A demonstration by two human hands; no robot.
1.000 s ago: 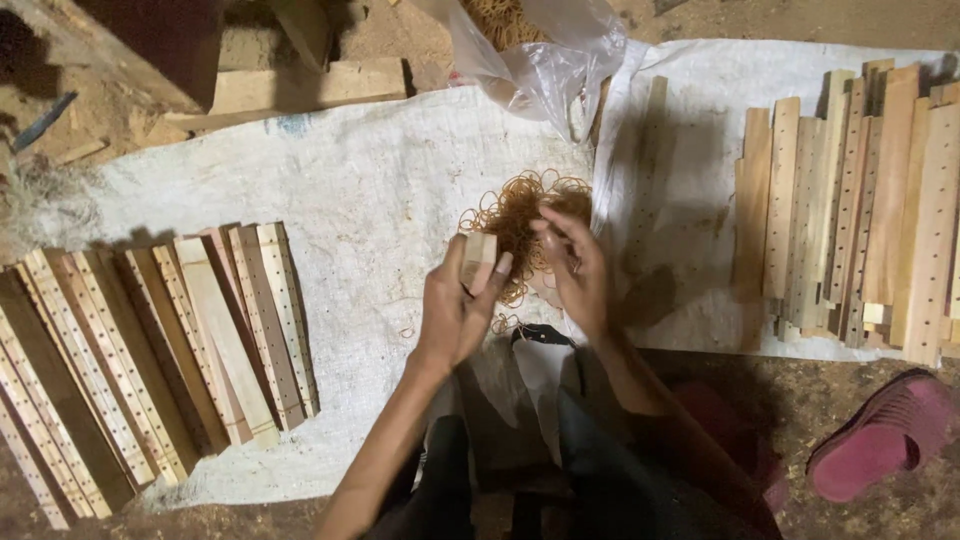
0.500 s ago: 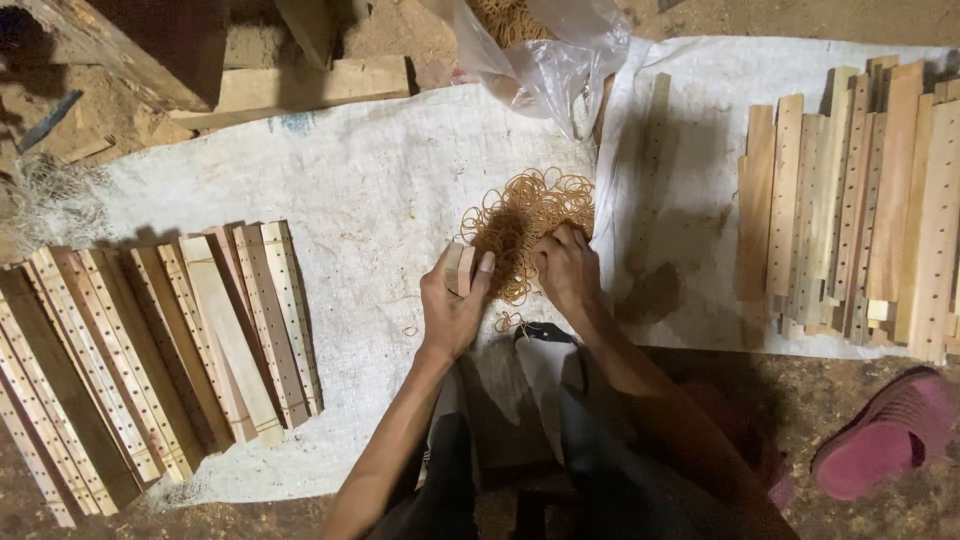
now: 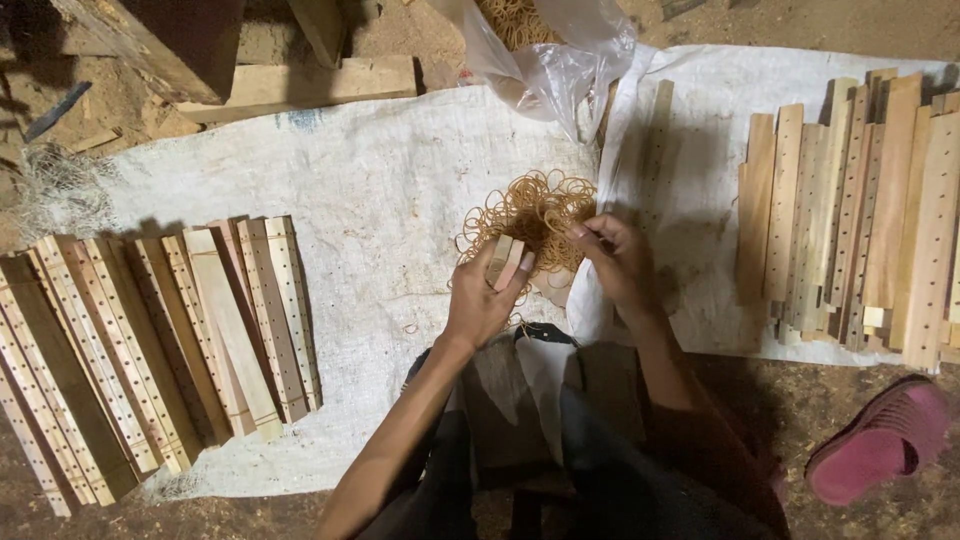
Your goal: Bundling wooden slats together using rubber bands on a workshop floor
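My left hand grips the end of a small bundle of wooden slats, held upright in front of me. My right hand is beside it, fingers pinched at the edge of a loose pile of tan rubber bands on the white sack cloth. Whether a band is between those fingers cannot be made out.
Bundled drilled slats lie in a row at the left. Loose slats are stacked at the right. A clear plastic bag of rubber bands sits at the top, timber blocks behind it, a pink sandal at lower right.
Both hands have stayed over the rubber band pile; my right hand has shifted slightly to the pile's right edge while the left keeps the slat bundle upright.
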